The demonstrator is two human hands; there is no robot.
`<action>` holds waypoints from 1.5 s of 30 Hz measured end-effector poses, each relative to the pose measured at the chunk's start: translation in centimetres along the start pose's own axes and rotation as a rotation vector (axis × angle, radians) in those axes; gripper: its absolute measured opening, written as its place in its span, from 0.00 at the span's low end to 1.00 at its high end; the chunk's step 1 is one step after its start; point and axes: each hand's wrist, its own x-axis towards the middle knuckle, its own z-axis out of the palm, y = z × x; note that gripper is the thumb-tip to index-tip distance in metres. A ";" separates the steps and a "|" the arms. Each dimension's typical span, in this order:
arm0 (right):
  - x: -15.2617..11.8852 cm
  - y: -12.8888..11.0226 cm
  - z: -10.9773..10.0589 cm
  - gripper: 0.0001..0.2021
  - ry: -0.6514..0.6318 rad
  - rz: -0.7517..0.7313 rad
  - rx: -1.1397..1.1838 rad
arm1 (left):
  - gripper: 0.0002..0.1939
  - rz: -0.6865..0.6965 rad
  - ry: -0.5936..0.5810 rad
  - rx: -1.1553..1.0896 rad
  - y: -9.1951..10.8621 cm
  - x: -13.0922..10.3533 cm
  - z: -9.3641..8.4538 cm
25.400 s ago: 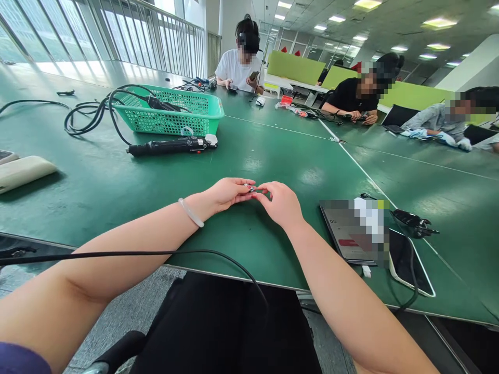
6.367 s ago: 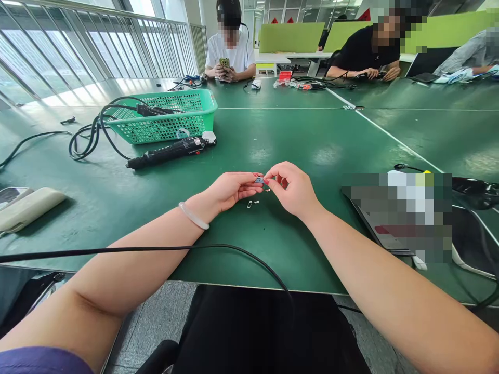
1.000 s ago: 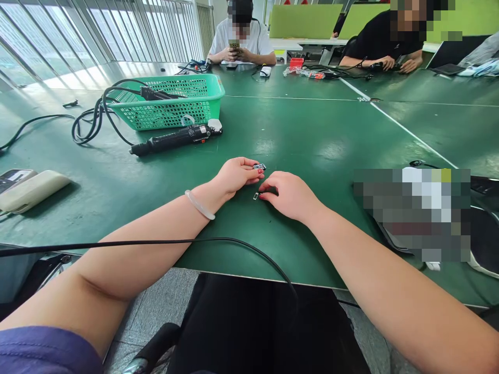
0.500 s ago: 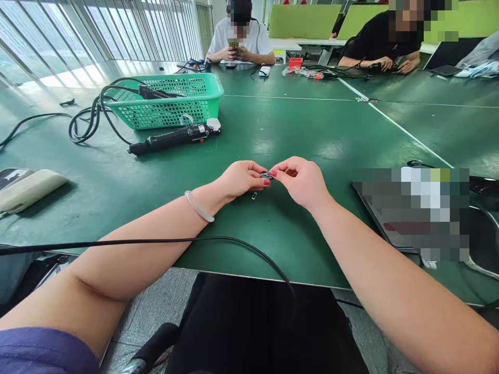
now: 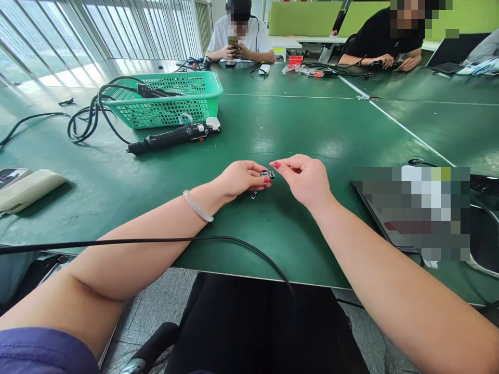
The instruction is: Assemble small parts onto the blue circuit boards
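My left hand (image 5: 242, 179) pinches a small black and silver part (image 5: 267, 175) between thumb and fingers, just above the green table (image 5: 241, 223). The part's exact kind is too small to make out. Just right of it, my right hand (image 5: 304, 174) is closed in a pinch, thumb against index finger. Its fingertips are slightly apart from the part, and whatever may be between them cannot be seen. A tiny rectangular metal piece (image 5: 253, 195) lies on the table below my left fingers.
A black electric screwdriver (image 5: 173, 138) lies before a green basket (image 5: 167, 106) with coiled cable (image 5: 93, 117). At left is a pale case (image 5: 37, 191), at right a dark laptop (image 5: 390, 223). A black cable (image 5: 156, 240) crosses in front of my left forearm. Two people sit across the table.
My right hand has drawn slightly up and back from the small part, so its fingertips no longer touch it. My left hand keeps its hold in nearly the same place.
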 end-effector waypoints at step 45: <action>0.0 0.0 -1.4 0.08 -0.205 -0.316 -0.477 | 0.08 0.033 0.058 0.019 -0.2 0.4 -0.6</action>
